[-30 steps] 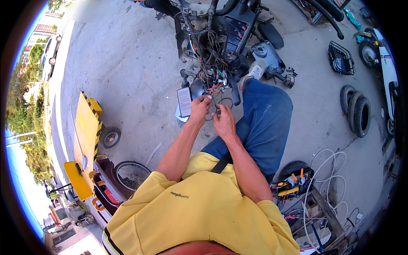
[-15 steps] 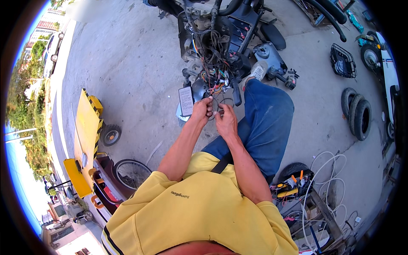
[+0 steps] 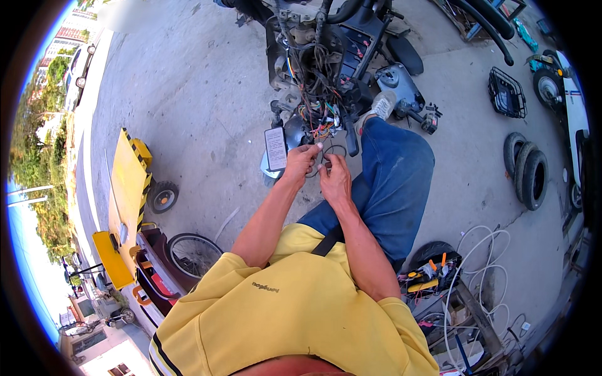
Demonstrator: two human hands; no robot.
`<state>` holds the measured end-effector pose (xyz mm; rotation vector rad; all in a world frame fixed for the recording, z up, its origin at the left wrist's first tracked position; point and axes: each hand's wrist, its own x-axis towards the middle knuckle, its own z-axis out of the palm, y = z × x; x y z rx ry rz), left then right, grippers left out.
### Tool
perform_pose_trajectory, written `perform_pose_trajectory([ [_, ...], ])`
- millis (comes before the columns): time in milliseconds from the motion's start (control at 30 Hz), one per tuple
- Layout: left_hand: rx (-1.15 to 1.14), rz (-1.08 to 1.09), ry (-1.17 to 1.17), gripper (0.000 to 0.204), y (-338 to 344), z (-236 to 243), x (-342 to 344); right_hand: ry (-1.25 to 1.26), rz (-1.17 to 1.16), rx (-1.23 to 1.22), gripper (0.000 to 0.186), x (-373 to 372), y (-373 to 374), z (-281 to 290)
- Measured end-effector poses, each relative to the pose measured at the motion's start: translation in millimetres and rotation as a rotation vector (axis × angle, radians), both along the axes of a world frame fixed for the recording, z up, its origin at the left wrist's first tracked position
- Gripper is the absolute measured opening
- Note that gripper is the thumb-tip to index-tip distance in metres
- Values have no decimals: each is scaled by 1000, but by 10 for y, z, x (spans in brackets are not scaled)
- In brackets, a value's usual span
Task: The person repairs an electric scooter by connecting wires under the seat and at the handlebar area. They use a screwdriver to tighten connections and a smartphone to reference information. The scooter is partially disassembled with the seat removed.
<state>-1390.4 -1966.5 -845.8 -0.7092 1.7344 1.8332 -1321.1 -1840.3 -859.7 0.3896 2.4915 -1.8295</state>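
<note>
Though I can't tell what your curled left hand (image 3: pixel 302 161) and right hand (image 3: pixel 337 180) grasp, you're seemingly handling coloured wires (image 3: pixel 323 130), the next move needing steadiness.

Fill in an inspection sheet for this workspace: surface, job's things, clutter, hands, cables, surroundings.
Surface: concrete ground, dark spots.
Job's things: stripped scooter; phone showing text, beside the left hand.
Clutter: loose tyres, black basket, hand tools, all toward the right.
Hands: left hand and right hand close together near the wires; grip too small to tell.
Cables: multicoloured wires tangled at the scooter; white hose or cable looped, lower right.
Surroundings: yellow-panelled cart, parked car, trees, left side.
</note>
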Motion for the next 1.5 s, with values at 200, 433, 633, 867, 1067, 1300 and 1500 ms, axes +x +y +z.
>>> perform_pose_trajectory([
  [200,1,-13,61,16,6,-83,48,10,-16,52,30,10,-20,-17],
  [433,2,-32,93,17,15,-2,111,139,-131,255,19,-54,-45,10],
  [633,33,98,147,16,74,-49,53,177,-77,183,10,-106,-61,14],
  [867,-25,95,205,12,154,-135,-17,214,-47,136,8,-167,-39,-25],
  [1067,10,171,204,12,213,-189,-38,251,-39,99,10,-162,-16,15],
  [1300,-23,116,182,13,197,-212,-75,269,-35,74,11,-150,14,24],
  [1500,157,49,74,16,30,-186,-155,246,-90,79,7,-134,8,-93],
])
